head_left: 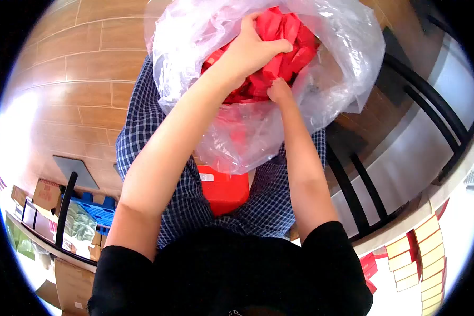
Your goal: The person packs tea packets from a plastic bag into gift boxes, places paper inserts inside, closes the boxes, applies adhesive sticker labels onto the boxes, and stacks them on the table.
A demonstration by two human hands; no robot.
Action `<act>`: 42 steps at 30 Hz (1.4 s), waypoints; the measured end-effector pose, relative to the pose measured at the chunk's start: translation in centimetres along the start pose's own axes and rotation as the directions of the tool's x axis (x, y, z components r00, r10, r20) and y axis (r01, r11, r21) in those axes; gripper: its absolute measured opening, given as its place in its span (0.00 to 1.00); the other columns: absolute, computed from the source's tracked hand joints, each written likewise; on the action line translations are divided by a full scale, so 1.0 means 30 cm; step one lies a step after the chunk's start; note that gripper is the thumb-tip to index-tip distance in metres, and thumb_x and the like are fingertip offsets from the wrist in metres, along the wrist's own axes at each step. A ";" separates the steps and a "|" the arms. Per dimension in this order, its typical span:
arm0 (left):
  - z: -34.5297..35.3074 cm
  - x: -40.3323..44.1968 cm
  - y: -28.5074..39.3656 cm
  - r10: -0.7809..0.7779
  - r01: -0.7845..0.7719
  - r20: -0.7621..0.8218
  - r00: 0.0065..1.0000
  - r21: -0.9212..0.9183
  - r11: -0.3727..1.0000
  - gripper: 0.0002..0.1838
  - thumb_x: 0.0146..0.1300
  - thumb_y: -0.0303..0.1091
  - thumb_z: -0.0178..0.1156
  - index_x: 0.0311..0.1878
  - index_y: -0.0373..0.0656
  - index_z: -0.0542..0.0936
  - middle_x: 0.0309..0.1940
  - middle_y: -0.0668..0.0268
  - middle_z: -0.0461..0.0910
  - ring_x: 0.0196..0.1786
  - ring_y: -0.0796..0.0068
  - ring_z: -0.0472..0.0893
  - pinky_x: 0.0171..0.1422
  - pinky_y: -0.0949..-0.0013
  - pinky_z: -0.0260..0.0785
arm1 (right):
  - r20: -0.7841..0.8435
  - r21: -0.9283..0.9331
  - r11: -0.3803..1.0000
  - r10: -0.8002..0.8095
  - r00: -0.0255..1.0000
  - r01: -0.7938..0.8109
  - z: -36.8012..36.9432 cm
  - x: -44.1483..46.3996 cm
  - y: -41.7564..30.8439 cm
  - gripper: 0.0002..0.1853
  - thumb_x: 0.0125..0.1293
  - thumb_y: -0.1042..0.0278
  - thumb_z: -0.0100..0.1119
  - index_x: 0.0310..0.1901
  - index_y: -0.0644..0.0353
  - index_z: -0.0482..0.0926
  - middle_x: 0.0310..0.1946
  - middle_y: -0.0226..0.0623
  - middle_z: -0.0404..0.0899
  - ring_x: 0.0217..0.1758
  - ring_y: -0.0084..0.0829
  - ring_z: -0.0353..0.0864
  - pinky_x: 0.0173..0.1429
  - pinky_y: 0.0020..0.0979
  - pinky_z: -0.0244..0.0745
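A large clear plastic bag stands open in front of me between my knees, with crumpled red pieces inside; whether they are cloth or paper I cannot tell. My left hand reaches into it from the left, thumb and a finger curved around a bunch of the red pieces. Just below, my right hand has its fingers closed on the lower, narrow end of the same bunch. The fingertips of both hands are partly hidden by the red material.
A red stool or box shows between my checked trousers. Black metal table legs stand at right, with stacked yellow-and-red boxes beyond. Cardboard boxes and a blue pallet lie at left on the wood-look floor.
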State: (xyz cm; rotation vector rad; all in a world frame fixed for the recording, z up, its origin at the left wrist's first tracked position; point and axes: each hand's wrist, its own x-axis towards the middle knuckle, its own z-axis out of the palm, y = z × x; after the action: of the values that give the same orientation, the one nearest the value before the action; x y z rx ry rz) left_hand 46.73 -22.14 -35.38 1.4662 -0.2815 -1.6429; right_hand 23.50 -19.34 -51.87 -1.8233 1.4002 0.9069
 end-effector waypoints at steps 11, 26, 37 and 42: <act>-0.026 -0.073 0.043 0.066 -0.068 0.020 0.998 0.092 0.993 0.49 0.52 0.40 0.72 0.71 0.40 0.53 0.59 0.52 0.70 0.56 0.63 0.77 0.58 0.62 0.73 | -0.477 0.574 0.743 -0.038 0.878 0.344 -0.339 -0.485 -0.032 0.11 0.55 0.74 0.57 0.42 0.59 0.76 0.37 0.45 0.80 0.35 0.41 0.83 0.42 0.37 0.77; -0.098 -0.756 -0.065 0.000 0.066 0.189 0.982 -0.346 0.936 0.36 0.63 0.33 0.60 0.72 0.47 0.54 0.60 0.55 0.71 0.56 0.61 0.79 0.53 0.61 0.78 | -0.776 0.396 0.650 -0.141 0.615 0.649 -0.368 -0.944 -0.129 0.04 0.57 0.81 0.55 0.35 0.64 0.73 0.29 0.40 0.78 0.28 0.33 0.81 0.33 0.30 0.75; 0.104 -1.168 -0.164 0.225 -0.171 0.357 0.906 -0.177 0.969 0.42 0.65 0.38 0.63 0.73 0.45 0.46 0.67 0.57 0.60 0.69 0.66 0.63 0.72 0.62 0.58 | -0.829 0.489 0.641 0.130 0.543 0.592 -0.223 -1.472 -0.293 0.17 0.64 0.75 0.57 0.54 0.61 0.69 0.46 0.47 0.76 0.45 0.42 0.80 0.47 0.35 0.75; 0.134 -1.265 -0.263 0.319 -0.341 0.397 0.861 -0.015 0.940 0.44 0.64 0.36 0.63 0.74 0.46 0.44 0.70 0.53 0.55 0.72 0.63 0.60 0.74 0.60 0.53 | -0.682 0.688 0.417 0.094 0.725 0.594 -0.057 -1.601 -0.255 0.21 0.72 0.72 0.45 0.65 0.60 0.64 0.47 0.51 0.79 0.46 0.44 0.82 0.53 0.36 0.74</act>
State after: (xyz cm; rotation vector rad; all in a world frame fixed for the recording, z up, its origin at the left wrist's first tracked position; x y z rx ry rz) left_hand 35.95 8.40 -13.68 1.0389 -0.7693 -1.6396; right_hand 22.17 5.71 -10.16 -1.3867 1.4304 -0.7132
